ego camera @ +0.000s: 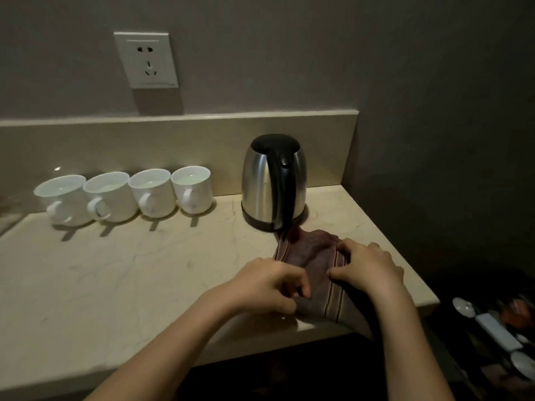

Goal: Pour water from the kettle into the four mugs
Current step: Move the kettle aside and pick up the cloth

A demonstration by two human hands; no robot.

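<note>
At the counter's front edge (304,324), left hand (267,285) pinches and right hand (367,267) presses the cloth (318,256).

Four white mugs (124,195) are gleaming pale against the cream, faintly veined marble counter (115,273). The kettle (273,180) is showing brushed silver steel with a black lid and handle. A dull reddish-brown cloth (315,264) is displaying thin pale and dark stripes. The wall socket (146,59) is looking white on grey-beige paint.
</note>
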